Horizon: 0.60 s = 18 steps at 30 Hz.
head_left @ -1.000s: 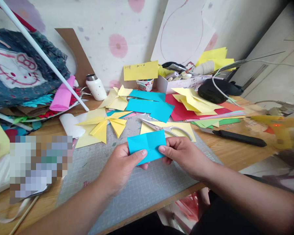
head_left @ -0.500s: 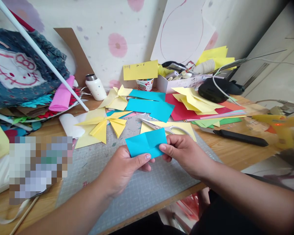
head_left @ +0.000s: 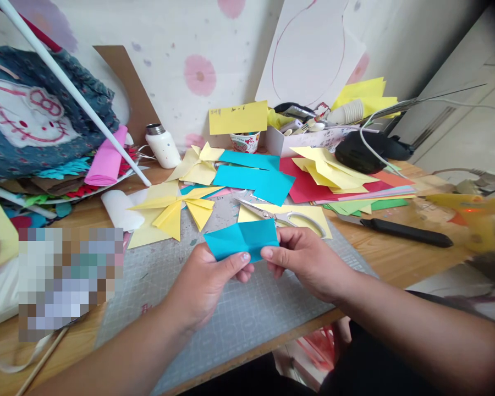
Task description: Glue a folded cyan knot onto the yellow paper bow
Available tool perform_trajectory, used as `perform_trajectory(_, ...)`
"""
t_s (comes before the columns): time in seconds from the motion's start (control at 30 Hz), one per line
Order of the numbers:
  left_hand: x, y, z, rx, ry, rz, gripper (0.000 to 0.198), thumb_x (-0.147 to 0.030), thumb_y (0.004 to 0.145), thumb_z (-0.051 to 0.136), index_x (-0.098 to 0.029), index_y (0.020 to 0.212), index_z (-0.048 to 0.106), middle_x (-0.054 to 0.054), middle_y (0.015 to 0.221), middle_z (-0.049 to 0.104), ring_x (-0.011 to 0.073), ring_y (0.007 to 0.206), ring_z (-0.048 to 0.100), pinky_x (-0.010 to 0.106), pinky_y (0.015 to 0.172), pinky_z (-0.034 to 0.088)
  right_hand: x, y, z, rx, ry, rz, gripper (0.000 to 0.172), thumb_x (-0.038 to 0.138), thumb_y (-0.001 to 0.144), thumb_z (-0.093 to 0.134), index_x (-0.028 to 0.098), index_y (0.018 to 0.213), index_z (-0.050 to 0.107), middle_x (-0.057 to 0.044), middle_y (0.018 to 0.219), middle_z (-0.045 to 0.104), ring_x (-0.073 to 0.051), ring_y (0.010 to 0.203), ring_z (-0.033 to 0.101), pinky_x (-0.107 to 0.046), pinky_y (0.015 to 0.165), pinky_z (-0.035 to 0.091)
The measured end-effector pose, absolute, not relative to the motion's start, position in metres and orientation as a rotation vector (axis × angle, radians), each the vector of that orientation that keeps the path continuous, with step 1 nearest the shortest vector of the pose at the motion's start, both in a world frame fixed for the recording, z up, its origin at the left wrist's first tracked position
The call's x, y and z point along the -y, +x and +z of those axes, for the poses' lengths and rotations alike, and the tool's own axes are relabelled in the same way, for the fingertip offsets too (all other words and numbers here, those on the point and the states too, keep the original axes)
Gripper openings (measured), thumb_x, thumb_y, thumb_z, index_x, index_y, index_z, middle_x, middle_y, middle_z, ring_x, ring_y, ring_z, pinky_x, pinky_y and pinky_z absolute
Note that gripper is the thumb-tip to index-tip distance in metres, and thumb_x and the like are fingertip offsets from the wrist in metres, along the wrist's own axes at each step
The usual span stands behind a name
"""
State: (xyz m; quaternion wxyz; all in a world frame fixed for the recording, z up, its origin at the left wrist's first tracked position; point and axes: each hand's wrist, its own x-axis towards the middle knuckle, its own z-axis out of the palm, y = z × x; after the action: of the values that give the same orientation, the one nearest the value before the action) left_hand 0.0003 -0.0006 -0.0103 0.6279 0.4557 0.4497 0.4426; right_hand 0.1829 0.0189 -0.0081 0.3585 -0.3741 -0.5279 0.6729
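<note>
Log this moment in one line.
left hand: holding blue paper | right hand: holding same paper | below: mat | beyond: scissors on yellow paper

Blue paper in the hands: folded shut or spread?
Spread, but creased: the blue paper shows both halves, either side of a middle fold line, between left hand and right hand. Whether it is double-layered, I cannot tell.

Blue paper [head_left: 243,238] (gridded grey mat [head_left: 247,313])

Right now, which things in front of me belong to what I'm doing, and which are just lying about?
Seemingly in use:
blue paper, creased, held by the left hand and right hand
cutting mat, beneath the hands

Seemingly just lying about:
scissors
black-handled knife
white bottle
pink roll
</note>
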Motion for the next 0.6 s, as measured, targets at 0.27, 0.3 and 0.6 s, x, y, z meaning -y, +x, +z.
perform_trajectory(0.27,0.002,0.0,-0.008,-0.981,0.986,1.013,0.013,-0.026,0.072,0.073,-0.016,0.066,0.067,-0.001,0.056,0.065,0.0105,0.054,0.058,0.021,0.053,0.046,-0.021,0.173,-0.007,1.429,-0.857,1.797,0.028,0.038,0.073,0.073,0.014,0.066,0.061,0.001,0.061,0.059,-0.007,0.055,0.049,-0.021,0.054,0.041)
perform_trajectory(0.3,0.003,-0.001,-0.008,-0.947,0.967,0.999,0.013,-0.027,0.072,0.073,-0.016,0.066,0.067,-0.001,0.056,0.064,0.0105,0.054,0.058,0.021,0.054,0.047,-0.022,0.174,-0.006,1.426,-0.804,1.838,0.029,0.039,0.073,0.073,0.013,0.067,0.062,0.0,0.063,0.061,-0.008,0.056,0.051,-0.021,0.054,0.041)
perform_trajectory(0.6,-0.002,-0.004,-0.003,-1.073,1.103,0.915,0.02,-0.03,0.069,0.075,-0.015,0.063,0.063,0.0,0.053,0.063,0.0105,0.048,0.054,0.021,0.047,0.041,-0.022,0.192,-0.001,1.408,-0.954,1.768,0.031,0.034,0.067,0.077,0.015,0.058,0.055,0.006,0.047,0.052,-0.005,0.042,0.044,-0.018,0.044,0.035)
